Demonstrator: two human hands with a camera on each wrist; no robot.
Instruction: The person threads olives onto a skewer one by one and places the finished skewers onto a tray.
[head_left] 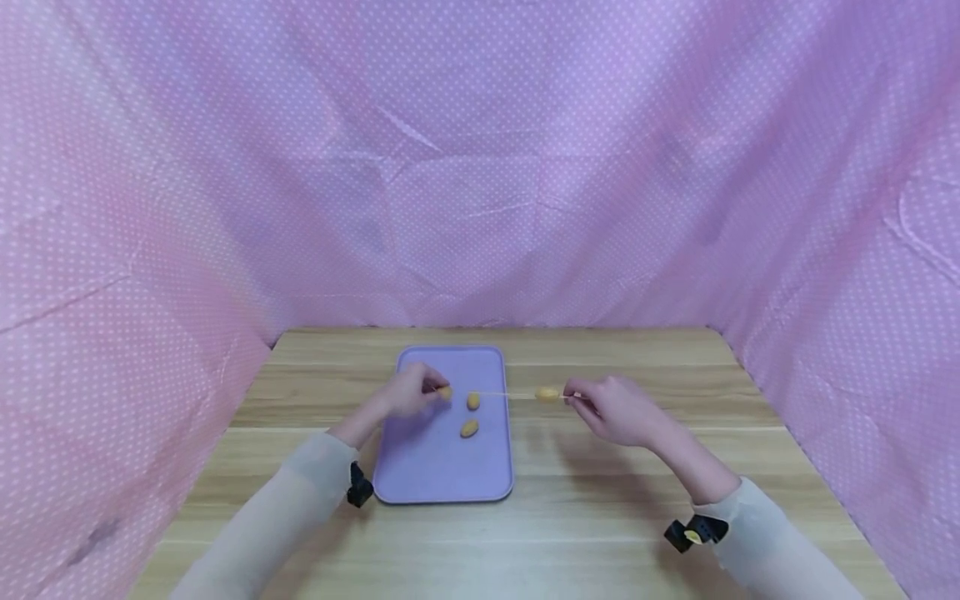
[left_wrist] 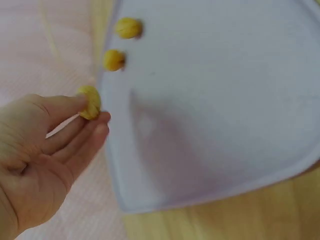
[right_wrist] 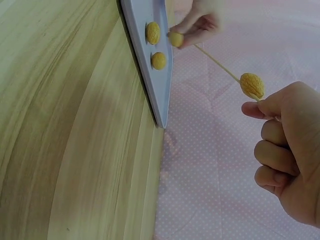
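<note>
My right hand (head_left: pixel 621 410) pinches one end of a thin wooden skewer (right_wrist: pixel 220 65) between thumb and forefinger, its other fingers curled in. Threaded on the skewer close to those fingertips is a wrinkled, yellow, oval fruit-like piece (right_wrist: pixel 251 85). The skewer points left, over the right edge of the purple tray (head_left: pixel 442 479). Above the tray, my left hand (head_left: pixel 408 392) holds another yellow piece (left_wrist: pixel 90 102) by thumb and fingertips. This piece is near the skewer's far end; whether they touch I cannot tell. Two more yellow pieces (head_left: pixel 469 427) (head_left: pixel 473 402) lie loose on the tray.
The tray lies on a wood-grain table (head_left: pixel 600 533), left of its middle. Pink dotted cloth (head_left: pixel 480 208) hangs behind the table and on both sides. Each forearm wears a black strap device (head_left: pixel 696 531) over a pale sleeve.
</note>
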